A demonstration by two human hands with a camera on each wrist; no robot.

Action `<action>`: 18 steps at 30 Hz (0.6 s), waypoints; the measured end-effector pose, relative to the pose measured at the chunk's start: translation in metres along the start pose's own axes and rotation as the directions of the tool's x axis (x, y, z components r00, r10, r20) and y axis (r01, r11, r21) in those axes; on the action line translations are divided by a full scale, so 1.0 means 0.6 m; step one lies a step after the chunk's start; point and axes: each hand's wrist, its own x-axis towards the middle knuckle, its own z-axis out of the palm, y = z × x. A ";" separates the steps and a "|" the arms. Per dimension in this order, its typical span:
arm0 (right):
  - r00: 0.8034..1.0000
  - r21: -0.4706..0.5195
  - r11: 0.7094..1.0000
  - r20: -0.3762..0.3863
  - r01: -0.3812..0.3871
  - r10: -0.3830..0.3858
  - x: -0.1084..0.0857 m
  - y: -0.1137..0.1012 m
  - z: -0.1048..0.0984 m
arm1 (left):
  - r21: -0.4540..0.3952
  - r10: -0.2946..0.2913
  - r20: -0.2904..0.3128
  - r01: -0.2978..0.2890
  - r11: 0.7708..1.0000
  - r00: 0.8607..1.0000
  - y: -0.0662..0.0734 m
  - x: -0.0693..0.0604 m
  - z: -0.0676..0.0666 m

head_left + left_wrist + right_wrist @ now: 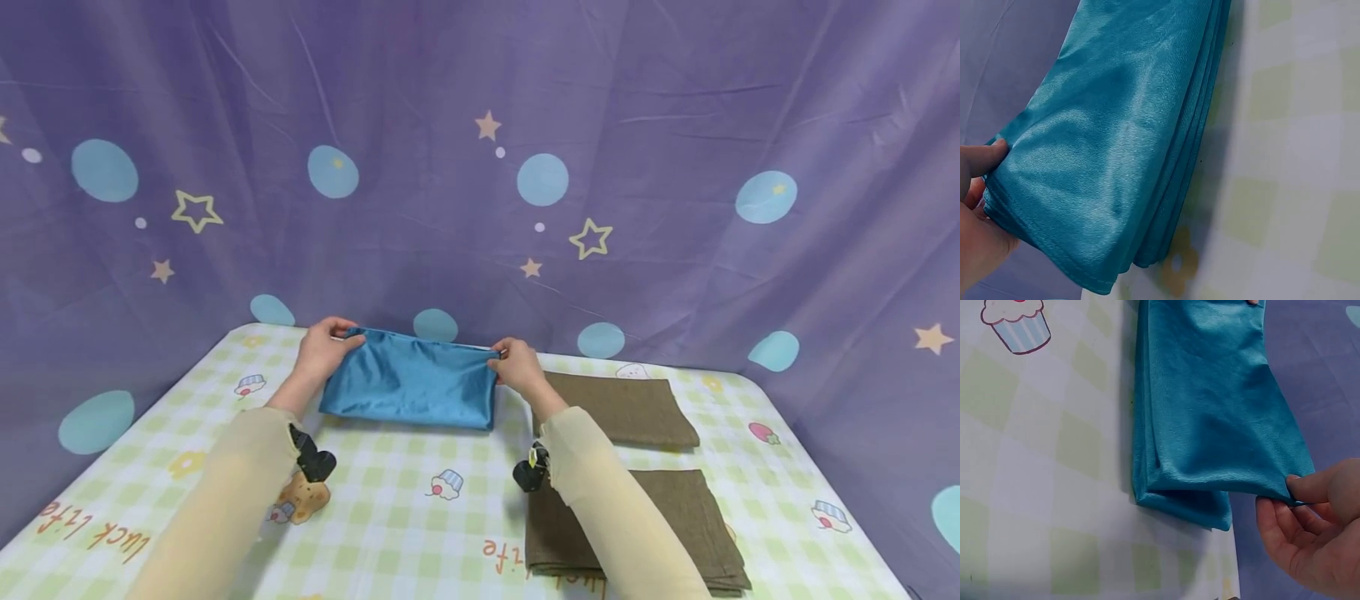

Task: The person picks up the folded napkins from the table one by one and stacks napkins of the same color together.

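A shiny blue cloth (416, 379), folded into several layers, stands tilted at the far side of the table. My left hand (324, 346) pinches its far left corner between thumb and fingers. At the far right corner, my right hand (519, 365) pinches the upper layer. In the right wrist view the blue cloth (1210, 406) has its top layer lifted apart from the fold beneath, near the right hand (1316, 531). The left wrist view shows the left hand (982, 200) gripping stacked layers of the cloth (1104, 162) by the edge.
Two folded brown cloths lie on the right: one farther back (622, 408), one nearer the front (675, 521), partly behind the right forearm. A checked tablecloth (390, 500) covers the table. A purple curtain (435, 267) hangs right behind the far edge.
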 end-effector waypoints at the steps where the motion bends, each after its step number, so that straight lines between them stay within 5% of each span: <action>1: 1.000 -0.003 1.000 -0.004 -0.007 0.007 0.001 0.001 0.001 | -0.011 -0.006 -0.002 0.006 1.000 1.000 -0.002 0.002 0.002; 18: 0.998 -0.063 0.997 -0.021 -0.053 0.052 0.026 0.024 0.020 | -0.121 -0.092 0.014 0.093 0.988 0.996 -0.017 0.035 0.023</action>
